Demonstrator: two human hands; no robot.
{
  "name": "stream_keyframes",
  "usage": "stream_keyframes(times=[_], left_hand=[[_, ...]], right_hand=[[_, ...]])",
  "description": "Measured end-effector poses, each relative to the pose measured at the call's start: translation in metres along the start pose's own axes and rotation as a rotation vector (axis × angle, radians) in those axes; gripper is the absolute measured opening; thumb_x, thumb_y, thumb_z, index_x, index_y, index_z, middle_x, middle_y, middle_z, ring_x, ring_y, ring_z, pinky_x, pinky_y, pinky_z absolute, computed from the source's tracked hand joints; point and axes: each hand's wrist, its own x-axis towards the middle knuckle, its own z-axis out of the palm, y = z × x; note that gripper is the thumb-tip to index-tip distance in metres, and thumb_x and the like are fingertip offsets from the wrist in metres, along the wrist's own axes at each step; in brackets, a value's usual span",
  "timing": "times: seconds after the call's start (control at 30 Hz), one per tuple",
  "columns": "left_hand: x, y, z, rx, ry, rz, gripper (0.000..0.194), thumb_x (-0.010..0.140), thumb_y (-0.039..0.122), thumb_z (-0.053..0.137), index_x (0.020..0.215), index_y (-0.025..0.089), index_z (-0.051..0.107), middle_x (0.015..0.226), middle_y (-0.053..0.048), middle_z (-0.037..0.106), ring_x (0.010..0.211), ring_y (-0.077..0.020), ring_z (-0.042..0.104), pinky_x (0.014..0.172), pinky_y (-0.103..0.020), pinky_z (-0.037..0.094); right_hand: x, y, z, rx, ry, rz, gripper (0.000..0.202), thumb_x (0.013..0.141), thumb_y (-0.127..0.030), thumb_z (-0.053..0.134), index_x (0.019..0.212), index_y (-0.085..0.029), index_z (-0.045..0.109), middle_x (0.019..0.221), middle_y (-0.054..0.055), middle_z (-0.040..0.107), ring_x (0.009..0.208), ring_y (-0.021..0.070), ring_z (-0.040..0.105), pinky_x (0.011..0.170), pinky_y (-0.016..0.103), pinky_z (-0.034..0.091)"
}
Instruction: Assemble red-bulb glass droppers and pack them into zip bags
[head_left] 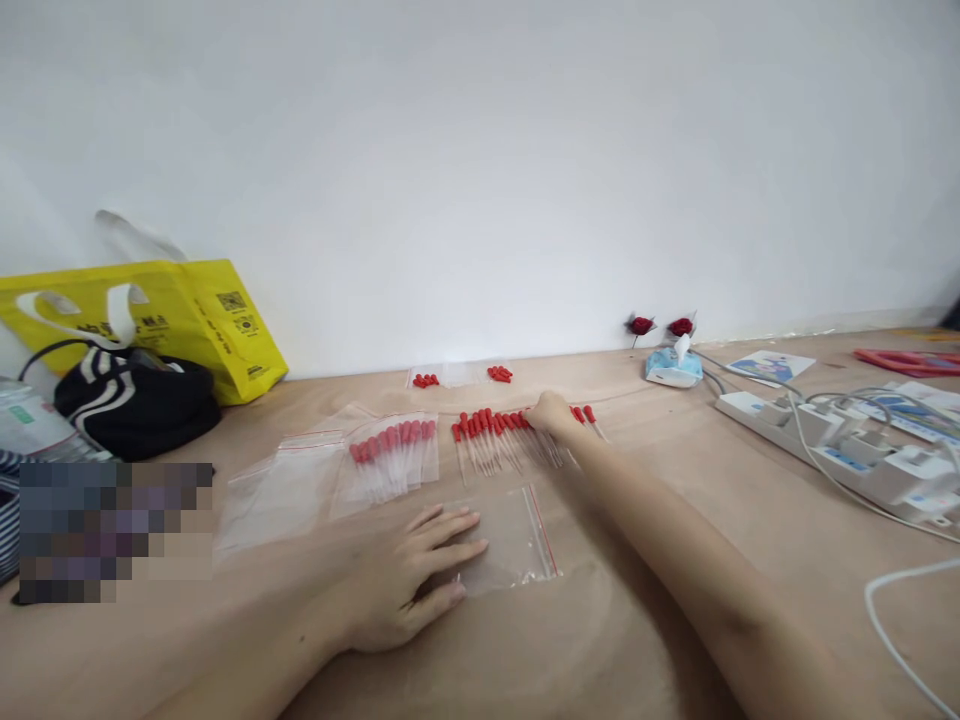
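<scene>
My left hand [420, 575] rests on a clear zip bag [510, 545] with a red seal line, its fingers spread flat. Beyond it lies a row of glass droppers [487, 430] with red rubber bulbs and thin clear tubes. Over the right part of that row, my right hand [553, 412] is closed with the fingers curled down. Whatever those fingers grip is hidden behind the hand. To the left of the row, a filled zip bag [390, 455] contains several more red-bulbed droppers. Flat clear bags [281, 490] lie further left.
Small groups of red bulbs [426, 380] lie near the wall. At left are a yellow bag [240, 340] and a black striped pouch [135, 405]. On the right are a tissue pack [673, 368], two red flowers [640, 326] and a power strip [840, 445] with trailing cables.
</scene>
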Motion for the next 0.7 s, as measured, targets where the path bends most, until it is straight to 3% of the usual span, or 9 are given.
stream_keyframes(times=[0.17, 0.3, 0.4, 0.53, 0.7], left_hand=[[0.008, 0.002, 0.009, 0.031, 0.019, -0.034, 0.043, 0.086, 0.038, 0.042, 0.128, 0.032, 0.037, 0.139, -0.003, 0.031, 0.126, -0.0255, 0.028, 0.103, -0.051, 0.02], [0.019, 0.004, 0.017, 0.018, 0.049, -0.012, 0.043, 0.086, 0.039, 0.042, 0.128, 0.032, 0.038, 0.139, -0.003, 0.032, 0.126, -0.0262, 0.028, 0.103, -0.051, 0.02], [0.022, 0.005, 0.02, -0.017, 0.157, 0.007, 0.038, 0.087, 0.034, 0.04, 0.124, 0.029, 0.045, 0.136, -0.004, 0.036, 0.126, -0.0258, 0.029, 0.102, -0.049, 0.023], [0.013, 0.004, 0.016, -0.088, 0.33, -0.041, 0.031, 0.086, 0.027, 0.04, 0.112, 0.024, 0.056, 0.124, -0.005, 0.05, 0.118, -0.0229, 0.04, 0.099, -0.042, 0.032], [0.002, 0.002, 0.01, -0.108, 0.231, -0.083, 0.035, 0.081, 0.03, 0.047, 0.116, 0.026, 0.052, 0.128, -0.005, 0.046, 0.114, -0.0234, 0.045, 0.096, -0.039, 0.036]], right_hand=[[-0.008, 0.003, -0.029, 0.208, -0.021, -0.052, 0.018, 0.067, -0.027, 0.056, 0.054, -0.014, 0.054, 0.055, 0.01, 0.059, 0.056, 0.0182, 0.056, 0.05, 0.026, 0.036], [-0.031, 0.023, -0.048, 0.463, -0.001, -0.1, 0.025, 0.074, -0.041, 0.047, 0.076, -0.016, 0.05, 0.062, 0.002, 0.059, 0.045, 0.0081, 0.047, 0.045, 0.022, 0.035], [-0.051, 0.047, -0.048, 0.769, 0.09, -0.106, 0.038, 0.068, -0.048, 0.052, 0.092, -0.019, 0.044, 0.06, -0.004, 0.055, 0.041, 0.0065, 0.042, 0.043, 0.02, 0.033], [-0.07, 0.07, -0.038, 0.943, 0.105, -0.048, 0.041, 0.064, -0.05, 0.054, 0.09, -0.02, 0.045, 0.062, -0.005, 0.051, 0.041, 0.006, 0.041, 0.041, 0.02, 0.033], [-0.082, 0.067, -0.035, 0.995, 0.107, 0.079, 0.033, 0.064, -0.044, 0.054, 0.086, -0.02, 0.045, 0.062, -0.005, 0.051, 0.041, 0.0058, 0.042, 0.041, 0.02, 0.032]])
